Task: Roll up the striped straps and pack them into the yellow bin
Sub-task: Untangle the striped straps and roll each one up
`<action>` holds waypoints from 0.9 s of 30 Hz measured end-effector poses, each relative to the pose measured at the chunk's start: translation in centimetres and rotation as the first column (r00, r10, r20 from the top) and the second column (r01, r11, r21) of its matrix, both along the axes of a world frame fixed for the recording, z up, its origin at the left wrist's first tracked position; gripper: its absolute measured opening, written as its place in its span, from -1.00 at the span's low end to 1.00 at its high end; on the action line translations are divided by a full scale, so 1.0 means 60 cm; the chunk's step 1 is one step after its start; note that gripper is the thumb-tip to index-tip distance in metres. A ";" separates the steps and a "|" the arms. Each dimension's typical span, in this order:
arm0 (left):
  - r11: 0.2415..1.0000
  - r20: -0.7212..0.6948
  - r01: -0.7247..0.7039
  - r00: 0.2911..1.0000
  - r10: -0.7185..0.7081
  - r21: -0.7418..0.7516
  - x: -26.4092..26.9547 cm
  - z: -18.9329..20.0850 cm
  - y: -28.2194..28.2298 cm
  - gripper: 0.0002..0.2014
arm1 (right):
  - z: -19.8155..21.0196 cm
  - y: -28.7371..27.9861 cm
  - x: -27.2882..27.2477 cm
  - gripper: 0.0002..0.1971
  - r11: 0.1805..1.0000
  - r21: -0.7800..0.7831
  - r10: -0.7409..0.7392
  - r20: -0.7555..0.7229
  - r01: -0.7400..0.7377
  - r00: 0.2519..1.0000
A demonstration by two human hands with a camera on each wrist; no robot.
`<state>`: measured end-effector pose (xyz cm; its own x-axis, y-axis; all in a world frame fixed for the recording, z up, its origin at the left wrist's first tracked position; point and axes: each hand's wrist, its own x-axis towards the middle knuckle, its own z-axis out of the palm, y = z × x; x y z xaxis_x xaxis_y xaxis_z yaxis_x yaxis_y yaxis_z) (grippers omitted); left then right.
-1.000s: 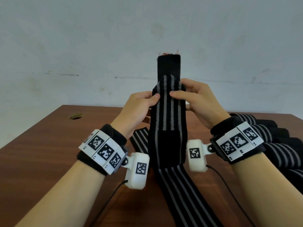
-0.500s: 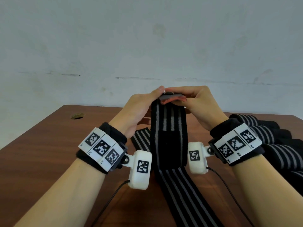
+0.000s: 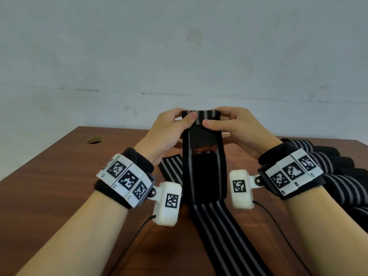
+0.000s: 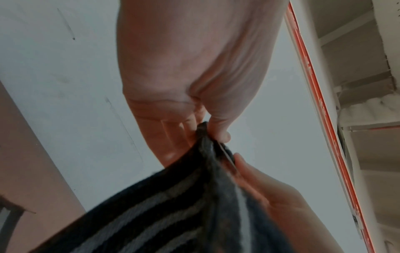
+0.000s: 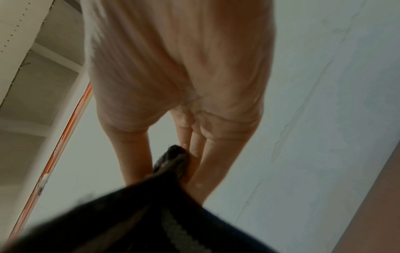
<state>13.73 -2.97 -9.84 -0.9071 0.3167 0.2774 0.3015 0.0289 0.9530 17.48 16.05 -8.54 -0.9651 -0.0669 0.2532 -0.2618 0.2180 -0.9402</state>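
A black strap with grey stripes [image 3: 205, 176] hangs upright above the brown table [image 3: 59, 176], and its tail runs down toward me over the front edge. The top end is folded over toward me. My left hand [image 3: 175, 124] pinches the fold's left edge with thumb in front. My right hand [image 3: 225, 122] pinches its right edge the same way. In the left wrist view the strap [image 4: 173, 205] is pinched between thumb and fingers [image 4: 220, 131]. The right wrist view shows the strap [image 5: 171, 159] gripped by my right hand's fingers [image 5: 194, 147]. The yellow bin is out of sight.
Several more striped straps [image 3: 338, 176] lie piled at the table's right side. Another strap end [image 3: 172, 170] lies flat behind my left wrist. A round hole [image 3: 93, 140] sits in the table's far left. A pale wall stands behind the table.
The strap's tall upright end has been folded down toward me. Both hands shifted their pinch onto the new fold at the top.
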 end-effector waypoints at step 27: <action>0.972 0.308 0.130 0.933 -0.186 0.194 -0.002 -0.001 0.003 -0.66 | -0.008 -0.004 -0.008 -0.64 0.998 -0.061 0.025 -0.036 -0.028 0.999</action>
